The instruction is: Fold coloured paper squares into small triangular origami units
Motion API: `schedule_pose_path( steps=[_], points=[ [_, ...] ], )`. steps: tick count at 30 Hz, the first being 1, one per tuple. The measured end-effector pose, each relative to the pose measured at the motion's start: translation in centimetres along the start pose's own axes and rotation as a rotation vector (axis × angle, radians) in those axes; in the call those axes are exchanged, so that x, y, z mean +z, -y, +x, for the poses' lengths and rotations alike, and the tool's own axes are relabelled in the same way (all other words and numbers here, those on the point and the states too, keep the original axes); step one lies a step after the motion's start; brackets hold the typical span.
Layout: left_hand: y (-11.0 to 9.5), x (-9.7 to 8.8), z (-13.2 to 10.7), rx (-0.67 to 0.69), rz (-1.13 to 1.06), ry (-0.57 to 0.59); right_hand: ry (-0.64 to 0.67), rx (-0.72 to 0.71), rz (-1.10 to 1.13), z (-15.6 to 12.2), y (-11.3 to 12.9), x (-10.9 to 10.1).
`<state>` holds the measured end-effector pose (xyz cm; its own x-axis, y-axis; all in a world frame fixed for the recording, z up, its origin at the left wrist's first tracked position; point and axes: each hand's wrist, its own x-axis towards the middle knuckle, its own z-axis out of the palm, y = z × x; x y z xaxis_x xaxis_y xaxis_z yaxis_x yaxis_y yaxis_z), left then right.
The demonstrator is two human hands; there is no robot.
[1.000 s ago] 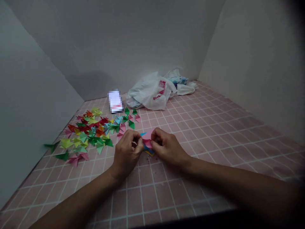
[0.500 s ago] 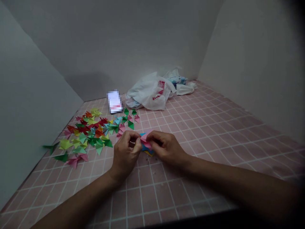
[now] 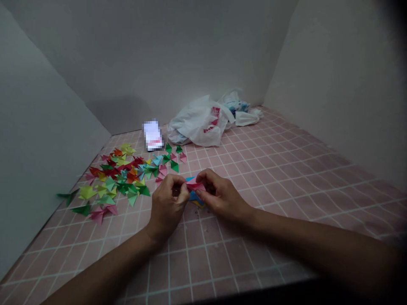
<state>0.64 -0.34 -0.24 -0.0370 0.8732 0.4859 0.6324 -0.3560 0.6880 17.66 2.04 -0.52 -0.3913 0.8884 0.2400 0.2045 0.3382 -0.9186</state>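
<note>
A small piece of folded pink paper point(image 3: 195, 185) is held up between my two hands. My left hand point(image 3: 170, 199) is closed, its thumb and forefinger pinching the paper's left end. On the other side my right hand point(image 3: 219, 192) has its thumb and fingertips at the right end of the same paper. Just under and behind it lies a blue paper point(image 3: 196, 197) on the surface, with a yellow edge point(image 3: 199, 203) showing beneath. My fingers hide parts of the pink paper and of the sheets below.
Many folded paper cranes point(image 3: 127, 171) in several colours spread over the left of the pink checked cloth point(image 3: 273, 169). Behind them a lit phone point(image 3: 153, 134) leans upright. White plastic bags point(image 3: 203, 120) lie at the back. Grey walls point(image 3: 190, 51) rise on three sides.
My right fingers have shifted slightly and loosened around the pink paper, which now looks flatter and narrower. My left hand has kept its pinch in nearly the same place.
</note>
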Motion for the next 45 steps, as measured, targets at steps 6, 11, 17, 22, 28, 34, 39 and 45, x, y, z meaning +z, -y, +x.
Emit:
schedule_pose_path(
  steps=[6, 11, 17, 22, 28, 34, 39, 45],
  points=[
    [0.1, 0.1, -0.1, -0.017, 0.000, 0.021, -0.013, 0.020, 0.012, 0.3, 0.1, -0.3],
    [-0.2, 0.0, 0.1, 0.077, 0.040, 0.062, -0.046, 0.017, -0.041, 0.4, 0.0, -0.3],
    [-0.8, -0.2, 0.2, 0.052, 0.017, 0.083, -0.102, -0.007, -0.065, 0.6, -0.4, -0.5],
    [-0.4, 0.0, -0.1, -0.045, -0.102, 0.141, -0.126, -0.005, -0.039, 0.8, -0.5, -0.8],
    [-0.5, 0.2, 0.2, -0.429, -0.468, 0.099, -0.103, 0.055, 0.313, 0.8, -0.6, -0.6],
    [-1.6, 0.0, 0.3, -0.585, -0.650, 0.032, -0.024, 0.145, 0.490, 0.8, -0.8, 0.1],
    [-2.0, 0.1, -0.2, -0.585, -0.693, 0.087, 0.088, 0.191, 0.608, 0.7, -0.9, 0.3],
    [-2.0, 0.2, -0.3, -0.638, -0.764, 0.118, 0.109, 0.201, 0.739, 0.9, -1.1, 0.3]
  ],
)
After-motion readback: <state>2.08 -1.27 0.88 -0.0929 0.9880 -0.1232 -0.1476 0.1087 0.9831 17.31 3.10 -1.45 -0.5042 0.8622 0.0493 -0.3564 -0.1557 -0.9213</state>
